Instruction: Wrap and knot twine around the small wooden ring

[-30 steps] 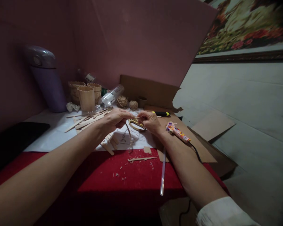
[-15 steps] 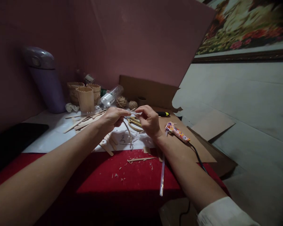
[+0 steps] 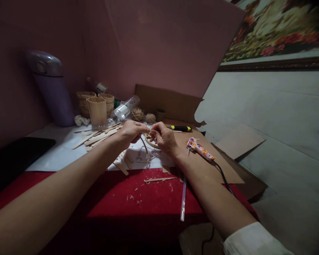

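My left hand (image 3: 133, 132) and my right hand (image 3: 161, 137) meet at the fingertips above the white paper. A braided twine cord (image 3: 146, 150) hangs below my left hand, its frayed end near the paper, and my left fingers are pinched on its upper part. The right thumb and forefinger are closed too, right beside the left fingertips; what they grip is too small to make out. Under and behind the hands lie gold-handled scissors (image 3: 151, 142), partly hidden.
Wooden sticks (image 3: 102, 136) lie left of the hands. Behind are wooden cups (image 3: 97, 111), a plastic bottle (image 3: 126, 108) and twine balls (image 3: 137, 115). A cutter (image 3: 182, 128) and patterned glue gun (image 3: 200, 149) lie right; a clear glue stick (image 3: 183, 202) and scraps are in front.
My right hand has moved slightly left and down, closing the small gap to my left fingertips. More of the cutter now shows. The left hand has barely moved.
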A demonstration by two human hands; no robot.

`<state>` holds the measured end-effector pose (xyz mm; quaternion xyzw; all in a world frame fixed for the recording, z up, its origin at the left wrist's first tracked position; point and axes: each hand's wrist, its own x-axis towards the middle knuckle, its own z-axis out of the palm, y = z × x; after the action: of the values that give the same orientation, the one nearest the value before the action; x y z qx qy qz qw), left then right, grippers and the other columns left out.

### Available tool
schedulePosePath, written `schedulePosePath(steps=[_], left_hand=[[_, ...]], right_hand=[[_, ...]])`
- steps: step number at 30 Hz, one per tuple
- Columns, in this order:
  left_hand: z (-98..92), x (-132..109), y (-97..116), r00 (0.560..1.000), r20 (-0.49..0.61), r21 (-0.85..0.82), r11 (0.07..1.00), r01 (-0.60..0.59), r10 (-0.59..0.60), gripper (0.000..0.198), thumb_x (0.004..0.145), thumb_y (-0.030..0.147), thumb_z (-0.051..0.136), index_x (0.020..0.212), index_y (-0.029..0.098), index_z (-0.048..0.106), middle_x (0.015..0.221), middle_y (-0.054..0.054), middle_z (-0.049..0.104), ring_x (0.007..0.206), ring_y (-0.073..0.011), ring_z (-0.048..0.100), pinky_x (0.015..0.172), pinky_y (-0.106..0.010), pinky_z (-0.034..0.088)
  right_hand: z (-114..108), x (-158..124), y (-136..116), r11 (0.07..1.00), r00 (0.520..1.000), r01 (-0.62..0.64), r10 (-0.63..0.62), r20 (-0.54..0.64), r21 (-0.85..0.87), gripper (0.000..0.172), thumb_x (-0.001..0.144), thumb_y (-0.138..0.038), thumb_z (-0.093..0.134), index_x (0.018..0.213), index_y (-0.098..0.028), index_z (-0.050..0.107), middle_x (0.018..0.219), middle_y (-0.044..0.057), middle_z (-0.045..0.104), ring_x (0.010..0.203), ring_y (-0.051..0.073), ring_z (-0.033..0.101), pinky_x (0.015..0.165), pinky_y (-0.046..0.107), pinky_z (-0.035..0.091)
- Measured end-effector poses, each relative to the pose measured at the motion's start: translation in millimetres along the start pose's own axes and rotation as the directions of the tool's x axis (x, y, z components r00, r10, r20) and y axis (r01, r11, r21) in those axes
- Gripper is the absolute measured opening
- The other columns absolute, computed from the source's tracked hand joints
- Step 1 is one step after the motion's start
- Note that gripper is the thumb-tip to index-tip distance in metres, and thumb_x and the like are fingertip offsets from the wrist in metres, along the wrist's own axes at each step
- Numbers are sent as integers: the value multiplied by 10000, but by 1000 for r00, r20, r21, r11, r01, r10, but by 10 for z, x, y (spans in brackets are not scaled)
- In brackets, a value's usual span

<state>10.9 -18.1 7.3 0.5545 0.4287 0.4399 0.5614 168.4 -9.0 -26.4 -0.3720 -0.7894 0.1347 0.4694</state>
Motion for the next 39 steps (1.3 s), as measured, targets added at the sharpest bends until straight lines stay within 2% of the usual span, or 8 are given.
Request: schedulePosePath(steps=[4, 8, 13, 20, 25, 32, 35, 39], left_hand=[[-6, 10, -8, 1000, 3, 31, 999, -29, 29, 73, 670, 156, 651, 622, 118, 611, 355, 76, 290, 311, -27, 188, 376, -233, 73], [1, 15, -9, 999, 24, 11, 999, -49, 48, 66, 665, 168, 667, 692, 112, 645, 353, 79, 301, 314, -26, 184, 378, -230, 70], [16, 31, -24, 997, 15, 19, 997, -76, 75, 89, 665, 179, 667, 709, 103, 657, 338, 77, 313, 302, -30, 200, 368, -228, 79], [15, 41, -52, 995, 24, 22, 995, -98, 97, 116, 653, 185, 675, 723, 92, 670, 337, 71, 346, 299, -27, 201, 362, -225, 78], [30, 19, -29, 993, 2, 52, 992, -118, 118, 105, 629, 163, 694, 695, 86, 668, 397, 21, 479, 312, -25, 251, 365, -225, 106], [53, 10, -16, 992, 38, 82, 989, -122, 120, 79, 678, 154, 656, 622, 112, 618, 353, 65, 364, 306, -23, 219, 365, -225, 88], [55, 12, -19, 994, 36, 75, 992, -106, 104, 114, 701, 156, 637, 601, 127, 590, 334, 75, 323, 299, -25, 205, 361, -223, 85], [54, 3, -10, 997, 7, 86, 993, -76, 75, 156, 731, 157, 606, 584, 133, 557, 327, 75, 308, 294, -27, 205, 364, -222, 84]], right_hand=[[-25, -7, -8, 990, 999, 47, -45, 14, -131, 37, 805, -172, 481, 811, -206, 471, 646, -6, 585, 567, 122, 560, 561, 234, 415], [-17, -5, -17, 998, 999, -36, 36, 5, 55, 43, 843, -222, 452, 801, -216, 445, 599, -36, 556, 495, 95, 541, 500, 206, 417], [17, 0, -22, 952, 987, -158, 155, 31, 263, 131, 857, -330, 469, 803, -213, 441, 575, -48, 561, 410, 84, 530, 398, 184, 405], [34, 23, -31, 911, 972, -233, 230, 51, 341, 122, 826, -305, 487, 778, -209, 429, 553, -44, 575, 394, 101, 551, 364, 192, 417], [46, 19, -31, 898, 973, -224, 225, 44, 378, 146, 829, -328, 497, 773, -210, 431, 562, -53, 565, 407, 83, 543, 382, 184, 423], [0, 98, 114, 803, 953, -275, 299, 43, 529, 314, 828, -508, 476, 884, -199, 454, 650, -40, 575, 452, 79, 566, 424, 199, 453], [-28, 109, 148, 836, 954, -266, 299, 6, 480, 286, 863, -470, 431, 906, -191, 475, 721, -7, 588, 514, 101, 592, 476, 237, 477], [-54, 83, 96, 981, 974, -149, 168, -154, 128, 234, 893, -323, 403, 890, -169, 579, 812, 45, 598, 668, 133, 597, 601, 268, 472]])
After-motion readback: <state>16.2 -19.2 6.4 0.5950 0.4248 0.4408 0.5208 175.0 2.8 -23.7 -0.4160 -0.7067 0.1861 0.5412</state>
